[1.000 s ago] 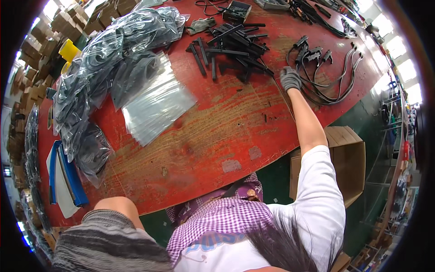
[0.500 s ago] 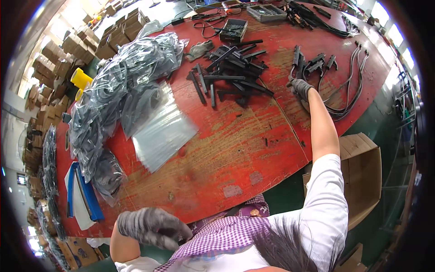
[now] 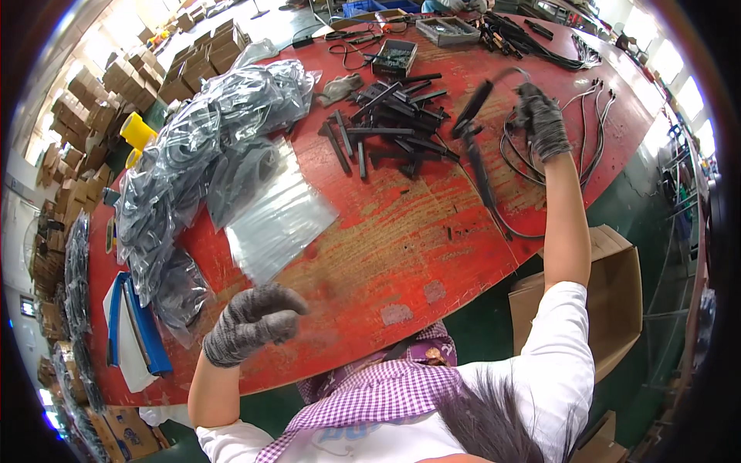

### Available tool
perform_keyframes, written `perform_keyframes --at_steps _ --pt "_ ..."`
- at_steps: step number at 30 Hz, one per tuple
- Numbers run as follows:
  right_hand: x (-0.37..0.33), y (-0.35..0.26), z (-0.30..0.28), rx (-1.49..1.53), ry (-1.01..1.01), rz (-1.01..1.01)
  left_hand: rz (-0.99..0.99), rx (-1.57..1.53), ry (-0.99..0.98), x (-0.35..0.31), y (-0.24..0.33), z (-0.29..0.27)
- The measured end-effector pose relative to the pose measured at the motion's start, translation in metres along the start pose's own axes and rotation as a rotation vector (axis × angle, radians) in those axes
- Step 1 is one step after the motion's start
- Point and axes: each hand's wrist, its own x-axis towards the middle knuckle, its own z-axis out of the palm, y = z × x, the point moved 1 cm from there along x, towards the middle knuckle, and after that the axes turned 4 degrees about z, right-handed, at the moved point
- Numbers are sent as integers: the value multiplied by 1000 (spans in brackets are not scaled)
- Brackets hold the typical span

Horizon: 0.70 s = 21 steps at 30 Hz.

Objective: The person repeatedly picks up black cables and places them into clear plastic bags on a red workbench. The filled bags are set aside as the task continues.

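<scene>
My right hand (image 3: 540, 119), in a grey knit glove, is raised over the right side of the red table (image 3: 386, 255) and grips a black cable (image 3: 478, 154) whose plug end and cord dangle down to the tabletop. My left hand (image 3: 251, 320), also gloved, hovers near the table's front edge with fingers loosely curled and nothing in it. A heap of black plastic sticks (image 3: 390, 119) lies at the table's middle back. A stack of clear plastic bags (image 3: 278, 216) lies to the left of my left hand's reach.
A large mound of bagged black cables (image 3: 193, 147) fills the table's left. More loose cables (image 3: 587, 123) lie at the right. An open cardboard box (image 3: 617, 293) stands on the floor at the right. Blue and white folders (image 3: 131, 332) sit at front left. Cartons are stacked far left.
My right hand has lifted a black cable up off the table. My left hand has risen from below the table edge to above its front.
</scene>
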Motion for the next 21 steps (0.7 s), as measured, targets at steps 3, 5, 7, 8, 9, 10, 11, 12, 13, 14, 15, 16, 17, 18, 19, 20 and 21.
perform_keyframes --at_steps 3,5,7,8,9,10,11,12,13,14,15,16,17,18,19,20,21 --pt "9 27 -17 14 118 -3 -18 -27 59 -20 -9 -13" --pt "0 28 -14 -214 95 -63 34 29 121 -30 -14 -16" --pt "-12 29 -8 -294 40 -106 57 33 161 -38 -20 -19" --pt "-15 26 -5 -258 -3 -130 34 12 149 -40 -20 -20" --pt "-17 23 -3 -223 -45 -155 12 -11 135 -42 -19 -21" --pt "-20 21 -2 -188 -85 -179 -10 -33 118 -43 -20 -22" --pt "-26 23 3 -274 -269 -420 12 -40 101 -39 -20 -23" --pt "-40 21 14 -477 -357 -640 22 -43 95 -34 -19 -22" --pt "-56 13 25 -680 -442 -862 32 -46 86 -27 -18 -20" --pt "-77 3 40 -871 -526 -1085 127 -36 115 -18 -20 -16" --pt "-98 -12 57 -1064 -609 -1321 233 -29 145 -4 -24 -11" --pt "-118 -24 77 -1227 -690 -1569 394 359 180 13 -18 -5" --pt "-143 -39 92 -1425 -755 -1820 555 738 187 35 -14 0" --pt "-178 -50 103 -1666 -727 -1489 703 748 172 55 -8 14" --pt "-198 -72 115 -1647 -885 -1279 720 723 67 64 -6 25" --pt "-215 -88 130 -1588 -1025 -1078 720 708 -9 68 -7 34" --pt "-223 -93 136 -1397 -1149 -1041 594 639 -177 72 -15 37"
